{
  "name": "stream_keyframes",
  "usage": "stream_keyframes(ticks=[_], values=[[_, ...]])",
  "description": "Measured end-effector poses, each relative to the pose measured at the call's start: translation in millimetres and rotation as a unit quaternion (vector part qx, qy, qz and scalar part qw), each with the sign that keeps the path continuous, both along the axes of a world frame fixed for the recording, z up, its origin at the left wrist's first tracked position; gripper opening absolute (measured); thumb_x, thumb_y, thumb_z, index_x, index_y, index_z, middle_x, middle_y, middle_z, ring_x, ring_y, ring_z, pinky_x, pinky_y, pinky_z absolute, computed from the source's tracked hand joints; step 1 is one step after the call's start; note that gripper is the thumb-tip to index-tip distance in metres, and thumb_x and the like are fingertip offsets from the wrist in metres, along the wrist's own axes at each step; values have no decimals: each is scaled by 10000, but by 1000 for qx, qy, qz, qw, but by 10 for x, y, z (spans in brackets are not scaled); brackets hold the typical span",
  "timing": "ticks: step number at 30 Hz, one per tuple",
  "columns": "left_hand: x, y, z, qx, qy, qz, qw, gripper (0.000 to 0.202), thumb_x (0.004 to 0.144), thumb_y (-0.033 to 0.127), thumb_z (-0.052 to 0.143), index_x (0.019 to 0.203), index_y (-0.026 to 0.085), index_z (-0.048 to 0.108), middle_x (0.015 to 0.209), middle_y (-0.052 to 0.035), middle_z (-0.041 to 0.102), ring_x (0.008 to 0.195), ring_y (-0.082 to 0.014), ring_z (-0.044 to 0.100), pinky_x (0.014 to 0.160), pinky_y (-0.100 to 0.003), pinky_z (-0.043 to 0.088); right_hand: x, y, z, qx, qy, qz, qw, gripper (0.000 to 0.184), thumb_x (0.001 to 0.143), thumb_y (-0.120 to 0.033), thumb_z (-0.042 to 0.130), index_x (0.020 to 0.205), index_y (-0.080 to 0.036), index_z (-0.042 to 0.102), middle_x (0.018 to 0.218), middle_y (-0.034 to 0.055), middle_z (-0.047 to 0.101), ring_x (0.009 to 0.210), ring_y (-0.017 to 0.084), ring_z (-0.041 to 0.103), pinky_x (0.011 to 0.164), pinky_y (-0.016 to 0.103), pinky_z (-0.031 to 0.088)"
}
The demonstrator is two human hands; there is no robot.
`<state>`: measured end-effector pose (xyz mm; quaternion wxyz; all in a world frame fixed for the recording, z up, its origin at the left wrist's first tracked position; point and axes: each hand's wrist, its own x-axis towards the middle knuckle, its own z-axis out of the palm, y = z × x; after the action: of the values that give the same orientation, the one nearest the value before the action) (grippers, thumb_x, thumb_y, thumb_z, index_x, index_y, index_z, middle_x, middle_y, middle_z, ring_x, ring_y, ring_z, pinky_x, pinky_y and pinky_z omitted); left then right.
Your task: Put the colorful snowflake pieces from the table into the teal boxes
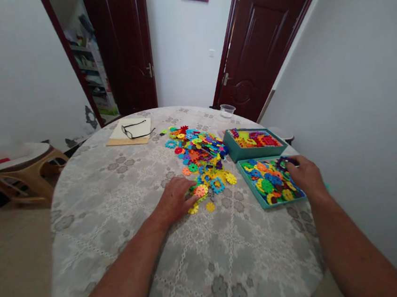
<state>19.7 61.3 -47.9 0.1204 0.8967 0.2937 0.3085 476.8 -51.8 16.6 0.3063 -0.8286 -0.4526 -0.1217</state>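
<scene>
My left hand (178, 199) rests at the near edge of a loose pile of colourful plastic interlocking pieces (202, 153). Its thumb and fingers close around an orange notched disc (200, 191), with yellow discs (192, 209) just below. Over the shallow teal box lid (260, 200), my right hand (305, 176) pinches a dark purple toothed piece (282, 162) near the lid's far right corner. Mixed flat pieces in blue, green, yellow and orange fill this lid. Part of its right rim is hidden behind the right hand.
Behind the lid stands a deeper teal box (243, 153) holding red, yellow and purple pieces. A clear plastic cup (227, 111) is at the table's far edge. Black-framed glasses (131, 134) lie on a pad of paper (116, 128) at the far left. A stool (27, 178) stands left.
</scene>
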Motion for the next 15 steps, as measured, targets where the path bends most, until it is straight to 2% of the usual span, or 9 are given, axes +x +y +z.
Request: stream_keyframes(ticks=[6,12,15], values=[[-2,50,-17,-10,40,-12,999,192,941,291,649,1116,234,704,1114,-77,755,1065,-275,627,965,-433,452,-9,-46,94,85,78,-25,993,482,821,-423,581,1163,-146,776,1083,136,780,965,279,699,898,393,524],[2,55,-24,5,51,-19,998,236,975,326,604,1170,231,696,1165,-86,742,1115,-278,620,1015,-449,432,27,-96,74,101,90,-39,990,479,810,-429,581,1136,-139,778,1062,138,779,961,282,699,897,399,525],[4,66,-29,7,55,-29,998,231,996,358,583,1140,231,711,1150,-86,745,1093,-275,623,1004,-451,429,33,-82,53,102,93,-35,990,481,810,-432,582,1140,-138,775,1058,137,780,941,273,700,899,397,527]])
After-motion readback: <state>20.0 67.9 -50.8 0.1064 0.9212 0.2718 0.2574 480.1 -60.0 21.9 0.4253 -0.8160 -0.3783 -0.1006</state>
